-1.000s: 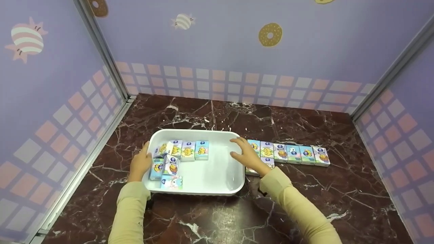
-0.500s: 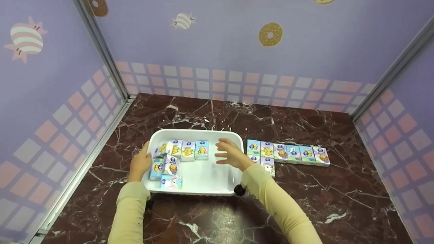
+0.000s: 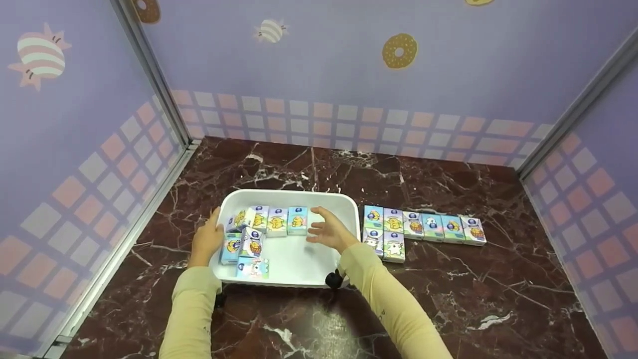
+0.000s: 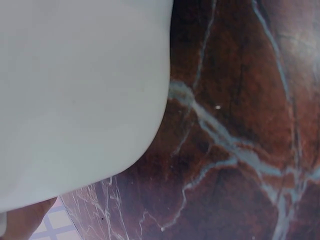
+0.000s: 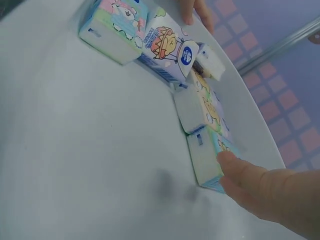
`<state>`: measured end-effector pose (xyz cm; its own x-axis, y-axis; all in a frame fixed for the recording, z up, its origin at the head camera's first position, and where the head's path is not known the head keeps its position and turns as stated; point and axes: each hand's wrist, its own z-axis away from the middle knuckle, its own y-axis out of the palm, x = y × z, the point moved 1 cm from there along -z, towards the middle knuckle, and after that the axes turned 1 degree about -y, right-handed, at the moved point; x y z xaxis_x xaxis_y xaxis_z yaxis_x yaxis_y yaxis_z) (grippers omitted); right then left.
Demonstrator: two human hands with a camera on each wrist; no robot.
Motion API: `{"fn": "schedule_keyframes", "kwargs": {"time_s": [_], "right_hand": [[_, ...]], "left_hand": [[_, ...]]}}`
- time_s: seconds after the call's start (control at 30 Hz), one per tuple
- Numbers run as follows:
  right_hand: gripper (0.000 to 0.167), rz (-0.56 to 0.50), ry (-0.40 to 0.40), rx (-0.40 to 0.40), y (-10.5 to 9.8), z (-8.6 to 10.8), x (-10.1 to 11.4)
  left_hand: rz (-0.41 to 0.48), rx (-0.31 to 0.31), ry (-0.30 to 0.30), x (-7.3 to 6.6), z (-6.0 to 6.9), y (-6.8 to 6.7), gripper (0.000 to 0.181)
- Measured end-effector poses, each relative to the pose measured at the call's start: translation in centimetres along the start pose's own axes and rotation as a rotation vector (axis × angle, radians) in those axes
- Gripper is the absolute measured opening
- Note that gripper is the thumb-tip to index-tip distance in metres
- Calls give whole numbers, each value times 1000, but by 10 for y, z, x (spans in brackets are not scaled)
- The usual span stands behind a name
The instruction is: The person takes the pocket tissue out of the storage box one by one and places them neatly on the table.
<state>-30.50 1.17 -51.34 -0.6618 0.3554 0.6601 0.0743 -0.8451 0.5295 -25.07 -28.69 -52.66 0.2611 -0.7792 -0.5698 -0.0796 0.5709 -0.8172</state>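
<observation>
A white plastic tub (image 3: 294,264) stands on the dark marble surface, with several small cartoon-printed tissue packs (image 3: 250,242) lying in its left and back parts. My left hand (image 3: 207,240) holds the tub's left wall, thumb at the rim; in the left wrist view the tub's outer wall hides most of this hand. My right hand (image 3: 330,232) is over the tub's right half with fingers spread and nothing in them. It is close to a light-blue tissue pack (image 3: 297,221), seen just behind the thumb in the right wrist view.
To the right of the tub, more tissue packs (image 3: 432,228) lie side by side in a row, with two below its left end. Purple printed panels (image 3: 324,65) close off the back and both sides. A black round item (image 3: 334,279) shows at the right wrist.
My right hand has moved left from the tub's right rim to over its interior, beside the light-blue pack. The left hand and the packs have stayed in place.
</observation>
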Motion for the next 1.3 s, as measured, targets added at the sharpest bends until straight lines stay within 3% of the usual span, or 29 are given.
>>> {"fn": "schedule_keyframes", "kwargs": {"time_s": [0.27, 0.47, 0.6, 0.77, 1.03, 1.3], "right_hand": [[81, -58, -2, 51, 2, -4, -4], [83, -61, 9, -25, -4, -21, -10], [90, -37, 37, -29, -11, -33, -12], [76, -5, 54, -13, -9, -22, -10], [78, 18, 84, 100, -8, -11, -4], [73, -34, 37, 131, -7, -12, -3]], "left_hand": [[-27, -1, 8, -1, 0, -1, 52], [-13, 10, -2, -2, 1, -1, 52], [-8, 1, 2, -1, 1, 0, 52], [-3, 0, 1, -1, 1, 1, 51], [-2, 3, -10, -1, 0, 0, 52], [-13, -21, 14, -3, 2, 0, 52]]}}
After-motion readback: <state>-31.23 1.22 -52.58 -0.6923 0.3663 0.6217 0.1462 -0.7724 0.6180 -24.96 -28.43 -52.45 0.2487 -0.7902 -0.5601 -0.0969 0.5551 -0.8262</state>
